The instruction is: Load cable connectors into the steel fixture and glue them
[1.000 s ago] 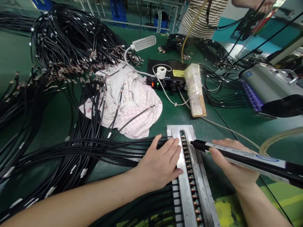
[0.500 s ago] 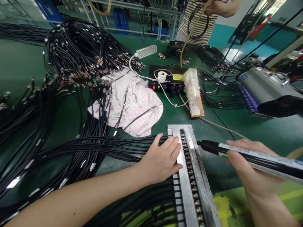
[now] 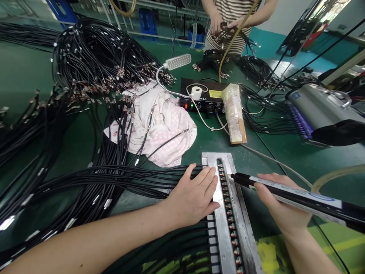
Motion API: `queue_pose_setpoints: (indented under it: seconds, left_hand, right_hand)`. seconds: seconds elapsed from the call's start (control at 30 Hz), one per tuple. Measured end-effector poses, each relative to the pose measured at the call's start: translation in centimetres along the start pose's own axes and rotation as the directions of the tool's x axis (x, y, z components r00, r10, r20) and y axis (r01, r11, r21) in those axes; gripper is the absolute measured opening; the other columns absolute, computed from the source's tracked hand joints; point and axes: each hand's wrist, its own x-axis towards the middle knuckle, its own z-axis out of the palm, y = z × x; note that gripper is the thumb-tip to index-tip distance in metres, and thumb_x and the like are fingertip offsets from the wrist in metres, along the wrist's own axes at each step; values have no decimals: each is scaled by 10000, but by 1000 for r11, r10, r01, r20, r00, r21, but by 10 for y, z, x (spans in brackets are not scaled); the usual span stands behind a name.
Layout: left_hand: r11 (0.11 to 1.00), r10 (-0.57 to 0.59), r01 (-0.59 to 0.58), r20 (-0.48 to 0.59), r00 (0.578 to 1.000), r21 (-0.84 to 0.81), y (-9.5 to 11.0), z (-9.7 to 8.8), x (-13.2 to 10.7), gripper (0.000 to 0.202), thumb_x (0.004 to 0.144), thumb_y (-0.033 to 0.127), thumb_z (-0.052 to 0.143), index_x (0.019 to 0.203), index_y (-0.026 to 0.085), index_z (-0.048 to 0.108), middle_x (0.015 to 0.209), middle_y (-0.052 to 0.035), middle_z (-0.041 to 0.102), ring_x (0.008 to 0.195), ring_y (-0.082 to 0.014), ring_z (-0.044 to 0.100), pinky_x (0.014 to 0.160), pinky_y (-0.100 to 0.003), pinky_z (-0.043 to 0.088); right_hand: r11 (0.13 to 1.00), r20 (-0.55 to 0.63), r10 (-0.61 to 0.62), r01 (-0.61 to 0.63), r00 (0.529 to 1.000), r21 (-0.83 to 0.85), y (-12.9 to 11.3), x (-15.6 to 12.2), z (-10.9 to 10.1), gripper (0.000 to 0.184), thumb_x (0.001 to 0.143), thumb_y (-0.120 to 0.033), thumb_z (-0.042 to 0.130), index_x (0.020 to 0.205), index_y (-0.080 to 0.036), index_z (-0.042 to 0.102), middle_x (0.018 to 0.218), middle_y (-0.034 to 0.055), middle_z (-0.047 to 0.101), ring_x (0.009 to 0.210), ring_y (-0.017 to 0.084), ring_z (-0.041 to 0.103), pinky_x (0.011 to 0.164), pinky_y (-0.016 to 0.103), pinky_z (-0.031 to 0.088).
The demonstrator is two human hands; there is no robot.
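Observation:
My left hand (image 3: 193,196) lies flat, fingers together, on black cables (image 3: 114,182) where they enter a long metal fixture (image 3: 225,213). A row of small connector ends (image 3: 229,217) sits in the fixture's slot. My right hand (image 3: 281,209) is closed around a black and white dispensing pen (image 3: 288,192). The pen's tip points left and hovers just above the upper end of the slot, close to my left fingertips.
Heaps of black cables (image 3: 94,61) cover the left and back of the green table. A pink and white cloth (image 3: 164,125), a black control box (image 3: 203,99), a small gooseneck lamp (image 3: 178,61), a wrapped block (image 3: 234,112) and a grey machine (image 3: 322,110) stand behind. A person in a striped shirt (image 3: 232,23) handles cables at the far side.
The pen tip has moved left, back toward the fixture's slot. My left hand stays on the cables. The person at the far side has lowered both hands onto a cable bundle.

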Motion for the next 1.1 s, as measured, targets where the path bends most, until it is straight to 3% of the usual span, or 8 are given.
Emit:
queue_pose_setpoints:
  seconds: [0.4,1.1]
  left_hand:
    - [1000,6,-6,-26,1000,2,1,-1,-1,509,946,446,282,1260,80,448,1359,-160,424,1244,-277,363,984,-518,285]
    - [1000,2,-2,-3,1000,-9,1,-1,-1,515,948,440,285,1278,73,432,1371,-160,415,1259,-277,348,996,-523,275]
  right_hand:
    - [997,33,-27,29,999,-68,2,0,0,98,741,-317,651,802,-239,655,710,-12,680,600,150,640,596,255,521]
    - [999,43,-13,15,999,-45,-2,1,-2,96,724,-318,659,767,-233,662,670,-1,680,565,169,639,551,276,535]
